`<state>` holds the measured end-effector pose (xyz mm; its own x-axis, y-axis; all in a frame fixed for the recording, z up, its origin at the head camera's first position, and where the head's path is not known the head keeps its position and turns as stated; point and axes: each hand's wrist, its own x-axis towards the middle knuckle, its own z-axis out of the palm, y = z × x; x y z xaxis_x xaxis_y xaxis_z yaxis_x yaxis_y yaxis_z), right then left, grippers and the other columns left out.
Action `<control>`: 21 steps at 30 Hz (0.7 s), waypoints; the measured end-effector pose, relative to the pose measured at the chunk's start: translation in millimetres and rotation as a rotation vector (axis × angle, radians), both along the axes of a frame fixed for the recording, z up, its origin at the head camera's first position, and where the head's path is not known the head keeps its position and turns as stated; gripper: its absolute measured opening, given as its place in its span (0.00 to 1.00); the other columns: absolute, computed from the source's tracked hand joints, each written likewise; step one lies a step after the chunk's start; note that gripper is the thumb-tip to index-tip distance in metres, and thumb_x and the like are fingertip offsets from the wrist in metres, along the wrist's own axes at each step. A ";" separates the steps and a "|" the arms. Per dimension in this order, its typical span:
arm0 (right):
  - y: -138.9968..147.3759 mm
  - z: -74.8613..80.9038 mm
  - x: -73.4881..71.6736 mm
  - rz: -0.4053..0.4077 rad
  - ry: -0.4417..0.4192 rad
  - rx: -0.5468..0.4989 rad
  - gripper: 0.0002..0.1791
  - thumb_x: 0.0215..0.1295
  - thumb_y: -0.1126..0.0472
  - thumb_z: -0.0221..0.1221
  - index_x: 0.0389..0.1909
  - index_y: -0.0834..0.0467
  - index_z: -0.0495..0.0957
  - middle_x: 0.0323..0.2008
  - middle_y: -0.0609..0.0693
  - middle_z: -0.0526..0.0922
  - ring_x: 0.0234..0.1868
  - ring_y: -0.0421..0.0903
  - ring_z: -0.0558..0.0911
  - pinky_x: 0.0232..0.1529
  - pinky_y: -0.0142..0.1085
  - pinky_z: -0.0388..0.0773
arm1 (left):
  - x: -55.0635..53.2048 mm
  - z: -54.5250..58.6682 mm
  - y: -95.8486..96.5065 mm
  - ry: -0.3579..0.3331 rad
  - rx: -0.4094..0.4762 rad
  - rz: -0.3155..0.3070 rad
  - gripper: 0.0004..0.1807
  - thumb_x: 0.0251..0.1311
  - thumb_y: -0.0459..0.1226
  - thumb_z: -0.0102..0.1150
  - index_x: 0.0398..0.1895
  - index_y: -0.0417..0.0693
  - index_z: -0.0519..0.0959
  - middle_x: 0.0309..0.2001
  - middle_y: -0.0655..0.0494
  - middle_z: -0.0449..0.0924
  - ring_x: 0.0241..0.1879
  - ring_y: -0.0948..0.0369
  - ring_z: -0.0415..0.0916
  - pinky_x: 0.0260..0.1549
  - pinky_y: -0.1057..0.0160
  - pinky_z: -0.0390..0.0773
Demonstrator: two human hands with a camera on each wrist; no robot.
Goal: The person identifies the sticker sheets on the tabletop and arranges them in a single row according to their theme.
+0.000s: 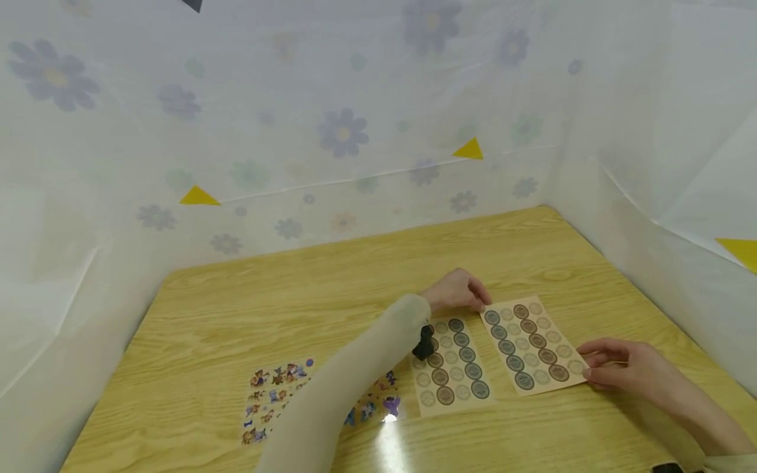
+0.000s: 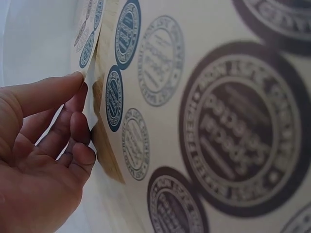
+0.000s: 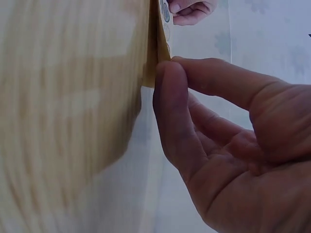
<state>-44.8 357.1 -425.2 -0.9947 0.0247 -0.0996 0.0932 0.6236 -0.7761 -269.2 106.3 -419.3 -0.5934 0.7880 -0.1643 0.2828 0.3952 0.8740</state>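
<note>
Between my two hands is a cream sticker sheet (image 1: 527, 345) with round blue, brown and pale labels. My left hand (image 1: 458, 290) pinches its upper left corner; in the left wrist view the thumb and forefinger (image 2: 53, 94) meet on that edge. My right hand (image 1: 629, 368) grips the lower right corner, and the right wrist view shows thumb and forefinger (image 3: 218, 80) closed on it. A second sheet of round stickers (image 1: 452, 368) lies just left of it, partly under the left forearm, and fills much of the left wrist view.
Clear sheets of small cartoon stickers (image 1: 275, 394) lie on the wooden table (image 1: 195, 341) to the left, partly covered by the sleeve (image 1: 355, 368). White flowered curtains (image 1: 343, 131) hang around the table, with yellow triangles (image 1: 470, 150) on them.
</note>
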 end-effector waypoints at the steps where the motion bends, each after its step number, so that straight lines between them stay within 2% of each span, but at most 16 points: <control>1: -0.2 0.4 -0.3 0.002 -0.013 -0.015 0.24 0.60 0.64 0.67 0.54 0.72 0.75 0.35 0.51 0.83 0.30 0.37 0.82 0.32 0.32 0.80 | 0.1 -0.3 0.0 0.002 -0.002 -0.004 0.05 0.58 0.27 0.66 0.36 0.43 0.87 0.31 0.58 0.84 0.30 0.59 0.81 0.32 0.67 0.79; 5: -0.2 1.8 -2.4 0.011 -0.064 -0.056 0.25 0.61 0.64 0.67 0.54 0.75 0.73 0.35 0.53 0.82 0.29 0.40 0.83 0.32 0.35 0.82 | 0.8 -0.6 0.1 0.022 -0.011 -0.013 0.05 0.59 0.27 0.65 0.35 0.43 0.86 0.31 0.58 0.83 0.30 0.60 0.81 0.31 0.67 0.79; 11: 0.6 0.2 -5.6 0.053 -0.043 -0.043 0.24 0.60 0.66 0.67 0.52 0.76 0.74 0.34 0.52 0.81 0.29 0.37 0.81 0.31 0.34 0.82 | 1.9 0.8 0.6 0.063 -0.035 -0.009 0.05 0.59 0.27 0.65 0.34 0.44 0.86 0.30 0.59 0.83 0.29 0.61 0.80 0.30 0.69 0.78; 16: -1.6 -0.8 -8.1 0.079 -0.048 -0.057 0.23 0.60 0.67 0.67 0.50 0.77 0.73 0.32 0.50 0.80 0.26 0.37 0.79 0.28 0.34 0.81 | 1.4 -0.2 1.5 0.080 -0.056 -0.007 0.06 0.58 0.26 0.65 0.33 0.44 0.86 0.31 0.60 0.83 0.29 0.63 0.79 0.30 0.69 0.78; 21: -3.7 -0.5 -11.7 0.118 -0.028 -0.023 0.21 0.59 0.68 0.67 0.49 0.75 0.72 0.28 0.49 0.75 0.24 0.37 0.76 0.25 0.33 0.78 | 0.7 -0.9 0.3 0.090 -0.065 -0.007 0.06 0.59 0.26 0.64 0.34 0.44 0.86 0.33 0.60 0.83 0.30 0.63 0.79 0.30 0.69 0.78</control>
<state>-56.5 353.4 -425.8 -0.9874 -0.0955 -0.1261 0.0414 0.6135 -0.7886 -268.5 106.6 -420.2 -0.6023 0.7817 -0.1618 0.3622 0.4482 0.8172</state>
